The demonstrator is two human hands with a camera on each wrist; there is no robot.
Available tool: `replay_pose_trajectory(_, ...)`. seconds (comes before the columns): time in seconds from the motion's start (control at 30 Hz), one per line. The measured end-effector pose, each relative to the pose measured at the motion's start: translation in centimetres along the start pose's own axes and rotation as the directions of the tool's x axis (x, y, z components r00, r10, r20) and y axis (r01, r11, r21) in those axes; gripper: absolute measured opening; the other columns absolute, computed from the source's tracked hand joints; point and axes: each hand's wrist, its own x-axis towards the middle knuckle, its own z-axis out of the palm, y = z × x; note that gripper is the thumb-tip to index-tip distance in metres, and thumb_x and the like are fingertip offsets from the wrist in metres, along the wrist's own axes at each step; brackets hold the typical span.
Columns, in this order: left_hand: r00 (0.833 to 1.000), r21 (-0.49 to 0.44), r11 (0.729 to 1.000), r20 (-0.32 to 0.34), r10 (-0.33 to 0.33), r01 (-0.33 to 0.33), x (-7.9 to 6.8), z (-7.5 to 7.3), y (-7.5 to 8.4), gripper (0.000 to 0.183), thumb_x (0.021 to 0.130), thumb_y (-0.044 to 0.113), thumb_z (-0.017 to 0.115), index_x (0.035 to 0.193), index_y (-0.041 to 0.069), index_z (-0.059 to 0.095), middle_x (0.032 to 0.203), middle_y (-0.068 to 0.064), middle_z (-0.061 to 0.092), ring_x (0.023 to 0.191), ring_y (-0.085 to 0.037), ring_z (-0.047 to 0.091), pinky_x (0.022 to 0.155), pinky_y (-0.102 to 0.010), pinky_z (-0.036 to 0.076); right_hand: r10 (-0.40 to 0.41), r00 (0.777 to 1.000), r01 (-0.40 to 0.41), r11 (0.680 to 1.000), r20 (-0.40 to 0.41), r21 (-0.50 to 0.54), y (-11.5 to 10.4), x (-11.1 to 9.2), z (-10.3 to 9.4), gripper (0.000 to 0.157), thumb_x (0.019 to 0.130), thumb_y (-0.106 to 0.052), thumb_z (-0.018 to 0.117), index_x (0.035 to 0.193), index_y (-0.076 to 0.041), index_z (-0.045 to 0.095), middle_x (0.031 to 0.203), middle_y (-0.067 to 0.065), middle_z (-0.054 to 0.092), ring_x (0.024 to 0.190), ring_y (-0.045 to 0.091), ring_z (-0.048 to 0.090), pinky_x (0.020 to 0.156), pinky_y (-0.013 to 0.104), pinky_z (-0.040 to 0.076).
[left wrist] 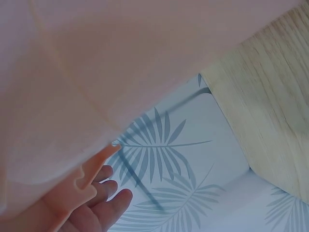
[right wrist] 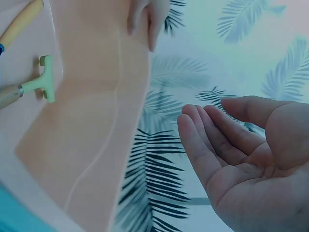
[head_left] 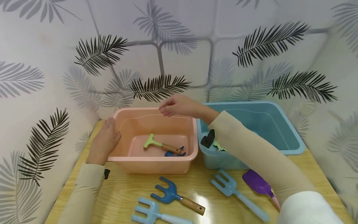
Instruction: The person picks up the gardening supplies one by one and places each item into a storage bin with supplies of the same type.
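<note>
Left hand (head_left: pixel 104 143) on pink tub (head_left: pixel 159 166), tools (head_left: pixel 160 144) inside

A blue plastic tub (head_left: pixel 251 116) stands well to the right of the left-hand grip (head_left: pixel 104 141), a partly hidden green object (head_left: pixel 219 146) in its near left corner. Nearer the camera than the grip and off to its right, a dark blue three-pronged hand fork (head_left: pixel 171 194) with a wooden handle lies on a wood-grain table (head_left: pixel 117 189), a light blue hand fork (head_left: pixel 152 213) just in front of it. A second light blue fork (head_left: pixel 230 188) lies farther right of the grip, a purple hand scoop (head_left: pixel 255 183) farther still. Behind the grip and to its left rises a pale backdrop (head_left: pixel 181 18) printed with black and gray fronds.
</note>
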Motion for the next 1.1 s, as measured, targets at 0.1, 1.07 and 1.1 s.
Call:
replay_pose_trajectory(0.1, 1.0, -0.011, 1.0, 0.001, 0.008, -0.008, 0.1, 0.0, 0.2, 0.06, 0.089, 0.011, 0.051, 0.134, -0.021, 0.027, 0.136, -0.038, 0.032, 0.127, -0.05, 0.028, 0.101, -0.057, 0.028, -0.028, 1.0, 0.027, 1.0, -0.007, -0.012, -0.2, -2.6, -1.1, 0.027, 0.093, -0.016, 0.056, 0.114, -0.002, 0.064, 0.104, 0.007, 0.067, 0.094, 0.019, 0.063, 0.082, 0.028, 0.052)
replay_pose_trajectory(1.07, 1.0, -0.036, 0.999, 0.019, 0.007, -0.006, -0.1, -0.4, 0.7, 0.06, 0.09, 0.012, 0.049, 0.135, -0.02, 0.026, 0.135, -0.04, 0.03, 0.127, -0.052, 0.027, 0.1, -0.06, 0.027, -0.12, 0.993, 0.121, 0.992, 0.021, -0.039, 8.0, -25.1, -0.8, 0.022, 0.094, -0.016, 0.054, 0.113, -0.015, 0.066, 0.107, -0.003, 0.067, 0.097, 0.013, 0.063, 0.078, 0.029, 0.052)
replay_pose_trajectory(1.1, 1.0, -0.037, 0.999, 0.02, 0.005, -0.004, -0.2, -0.4, 0.7, 0.06, 0.09, 0.012, 0.049, 0.135, -0.02, 0.026, 0.136, -0.04, 0.03, 0.127, -0.052, 0.027, 0.1, -0.06, 0.027, -0.126, 0.991, 0.128, 0.991, 0.05, -0.03, 8.5, -25.4, -0.3, 0.023, 0.095, -0.015, 0.053, 0.114, -0.014, 0.065, 0.107, -0.003, 0.067, 0.097, 0.013, 0.063, 0.078, 0.029, 0.053)
